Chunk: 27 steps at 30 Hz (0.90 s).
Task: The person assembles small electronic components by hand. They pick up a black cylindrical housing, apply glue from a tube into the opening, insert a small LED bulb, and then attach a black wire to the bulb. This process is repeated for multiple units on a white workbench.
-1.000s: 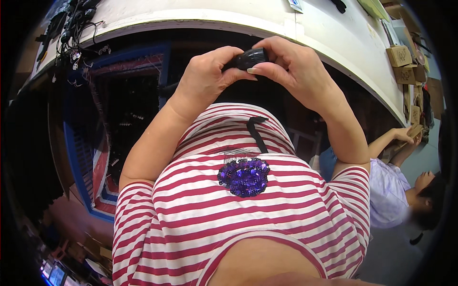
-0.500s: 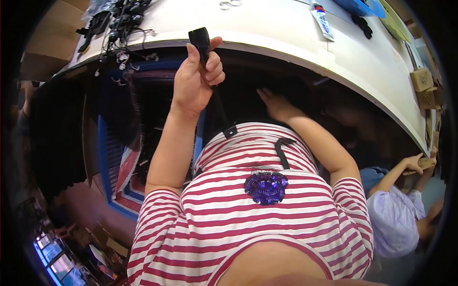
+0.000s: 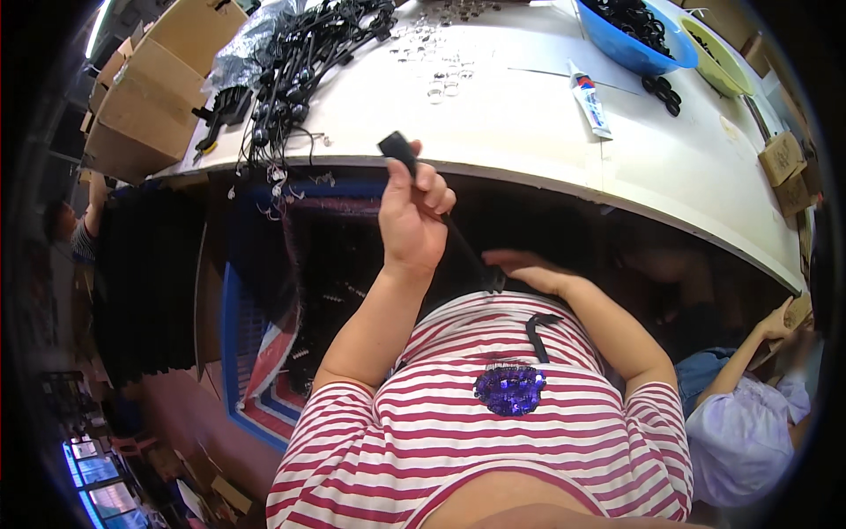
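Observation:
My left hand (image 3: pixel 414 216) is raised in front of the table edge, its fingers wrapped round a long black piece (image 3: pixel 397 150). A thick, block-shaped head sticks out above the grip. Below the hand, a slim black length slants down to a small end piece near my waist; whether it is stiff or soft I cannot tell. Next to that lower end is my right hand (image 3: pixel 533 271), fingers stretched out and partly blurred. I cannot tell whether it touches the piece.
The white table (image 3: pixel 520 115) bears black cable assemblies (image 3: pixel 308 70), clear rings (image 3: pixel 445 88), a white tube (image 3: pixel 590 106), black parts (image 3: pixel 663 95), a blue basin (image 3: pixel 630 40) and a yellow basin (image 3: pixel 718 62). A cardboard box (image 3: pixel 145 115) stands left. At right sits another person (image 3: pixel 745 410).
The view has shifted, showing more of the table. My left hand has moved right relative to my body, bringing the black piece's lower end close to my right hand.

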Each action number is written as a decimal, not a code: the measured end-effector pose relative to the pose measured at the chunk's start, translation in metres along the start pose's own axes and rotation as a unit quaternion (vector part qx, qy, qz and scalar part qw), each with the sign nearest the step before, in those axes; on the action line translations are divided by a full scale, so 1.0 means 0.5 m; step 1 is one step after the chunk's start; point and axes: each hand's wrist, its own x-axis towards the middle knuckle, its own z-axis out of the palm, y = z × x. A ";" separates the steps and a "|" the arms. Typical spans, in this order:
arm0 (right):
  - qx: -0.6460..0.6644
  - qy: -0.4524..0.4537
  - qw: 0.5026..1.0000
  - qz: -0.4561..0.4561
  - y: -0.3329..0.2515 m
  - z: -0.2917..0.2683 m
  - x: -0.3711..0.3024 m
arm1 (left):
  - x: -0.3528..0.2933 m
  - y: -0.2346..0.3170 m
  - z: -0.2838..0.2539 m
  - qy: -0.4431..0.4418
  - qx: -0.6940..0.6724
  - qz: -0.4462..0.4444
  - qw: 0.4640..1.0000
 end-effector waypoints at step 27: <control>-0.188 0.375 0.907 -0.022 -0.440 -0.144 -0.353 | -0.031 -0.062 0.083 -0.081 0.259 -0.025 0.962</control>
